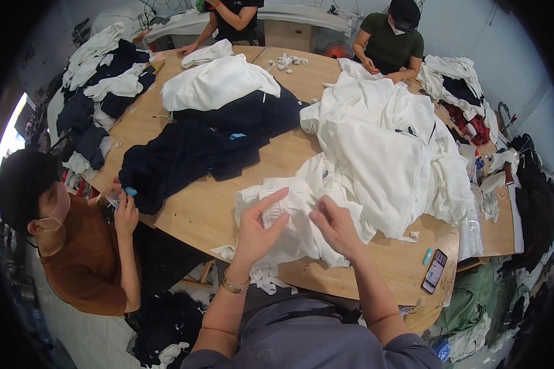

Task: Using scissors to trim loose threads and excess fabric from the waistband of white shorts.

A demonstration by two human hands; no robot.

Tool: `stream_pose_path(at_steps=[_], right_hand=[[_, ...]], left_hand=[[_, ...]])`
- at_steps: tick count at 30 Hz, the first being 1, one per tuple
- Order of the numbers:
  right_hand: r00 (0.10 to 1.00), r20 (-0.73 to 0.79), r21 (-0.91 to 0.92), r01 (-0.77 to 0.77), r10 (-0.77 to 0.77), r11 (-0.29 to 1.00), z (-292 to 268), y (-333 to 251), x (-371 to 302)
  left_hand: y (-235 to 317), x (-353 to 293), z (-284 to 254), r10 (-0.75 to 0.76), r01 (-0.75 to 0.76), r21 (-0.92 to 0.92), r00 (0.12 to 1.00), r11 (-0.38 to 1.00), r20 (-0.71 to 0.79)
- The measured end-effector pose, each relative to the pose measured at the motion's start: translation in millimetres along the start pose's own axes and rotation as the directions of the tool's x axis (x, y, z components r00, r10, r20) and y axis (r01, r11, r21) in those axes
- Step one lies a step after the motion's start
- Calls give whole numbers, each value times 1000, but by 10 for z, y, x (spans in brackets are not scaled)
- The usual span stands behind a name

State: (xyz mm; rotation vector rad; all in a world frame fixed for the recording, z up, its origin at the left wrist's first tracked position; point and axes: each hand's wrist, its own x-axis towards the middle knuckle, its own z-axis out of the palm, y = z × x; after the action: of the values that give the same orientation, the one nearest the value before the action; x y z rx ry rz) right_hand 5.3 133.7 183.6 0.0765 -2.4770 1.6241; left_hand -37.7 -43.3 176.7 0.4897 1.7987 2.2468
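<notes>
Near the table's front edge lies a white garment (305, 237) with a gathered, ribbed band (276, 212). My left hand (258, 227) holds the band between thumb and forefinger, their tips apart with the ribbed cloth between them; its other fingers are mostly hidden. Just right of it, over the same cloth, my right hand (337, 226) is closed, fingers curled in toward the thumb. Whatever it pinches is too small or hidden to make out. A big heap of white garments (381, 141) rises beyond my right hand.
Dark navy garments (184, 160) and a white pile (218, 83) cover the table's left side. At front right are a phone (434, 270) and a small turquoise item (428, 256). A co-worker in brown (83, 258) sits at left; two others are across the table (289, 261).
</notes>
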Motion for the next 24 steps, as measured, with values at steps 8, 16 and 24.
stream_pose_path(at_steps=[8, 16, 24], right_hand=[[971, 116, -498, 238, -208, 834, -46, -28, -35], [966, 152, -547, 258, -208, 796, -60, -15, -22], [952, 173, -538, 306, -252, 785, -100, -17, 1]], left_hand=[[73, -14, 110, 20, -15, 284, 1000, 959, -15], [108, -15, 133, 81, -84, 446, 996, 891, 24], [165, -4, 157, 67, -96, 484, 995, 870, 76]])
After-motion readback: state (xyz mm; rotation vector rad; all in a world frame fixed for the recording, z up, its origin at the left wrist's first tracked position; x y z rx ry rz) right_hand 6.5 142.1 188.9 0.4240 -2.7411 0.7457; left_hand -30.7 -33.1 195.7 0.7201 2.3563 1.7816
